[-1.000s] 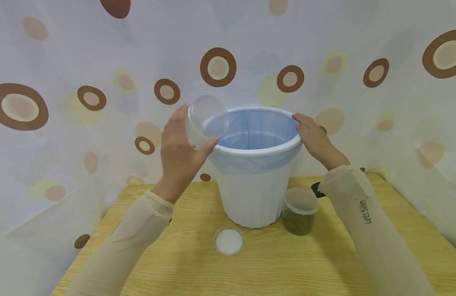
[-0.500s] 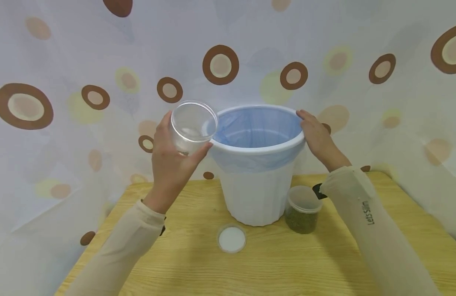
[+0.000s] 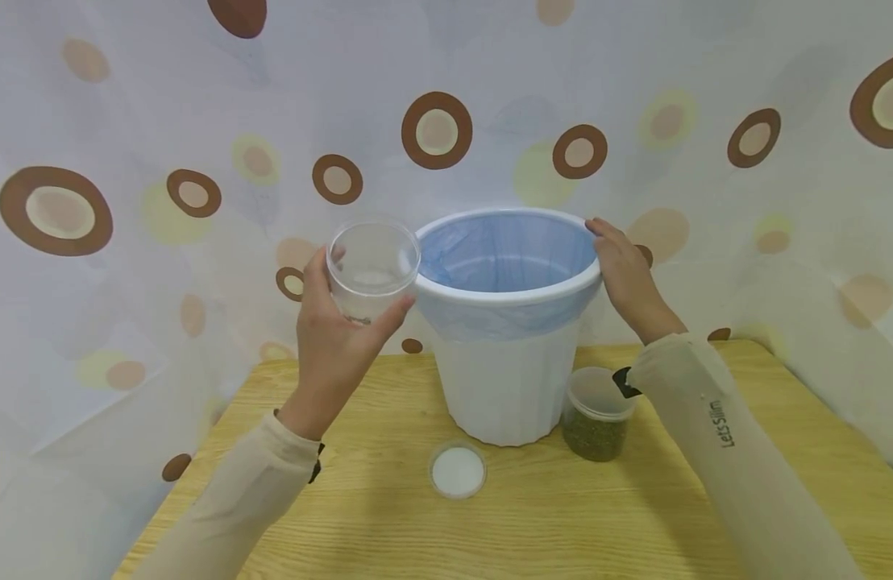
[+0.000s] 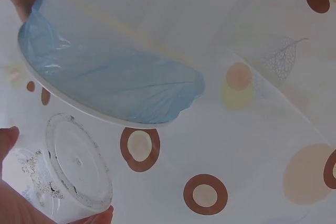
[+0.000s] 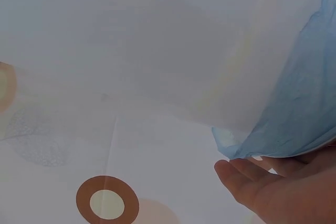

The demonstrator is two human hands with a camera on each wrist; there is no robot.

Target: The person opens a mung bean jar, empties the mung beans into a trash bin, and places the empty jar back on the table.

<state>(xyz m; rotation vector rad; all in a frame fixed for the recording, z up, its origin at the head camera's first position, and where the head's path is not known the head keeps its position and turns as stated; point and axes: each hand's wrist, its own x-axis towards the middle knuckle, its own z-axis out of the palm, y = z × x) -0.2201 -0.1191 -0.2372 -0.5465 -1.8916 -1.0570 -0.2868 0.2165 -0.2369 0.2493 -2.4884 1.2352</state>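
Note:
My left hand [image 3: 334,322] grips a clear round plastic jar [image 3: 374,262], its open mouth tilted up toward me, left of the bin's rim. In the left wrist view dark specks cling to the jar's base [image 4: 79,161] and side. A white bin [image 3: 504,395] stands on the table, lined with a blue plastic bag [image 3: 515,322] folded over its rim. My right hand [image 3: 628,274] rests on the bin's right rim with fingers extended; the right wrist view shows those fingers [image 5: 247,182] at the bag's folded edge.
A clear tub [image 3: 595,435] of dark green flakes stands on the wooden table [image 3: 388,532] by the bin's right foot. In front lies a round clear-rimmed piece with a white middle [image 3: 457,472]. A patterned sheet [image 3: 200,105] hangs close behind.
My left hand has drawn the jar left and down, away from above the bin's rim, and turned its mouth upward from a tilt toward the bin. The right hand stays on the rim.

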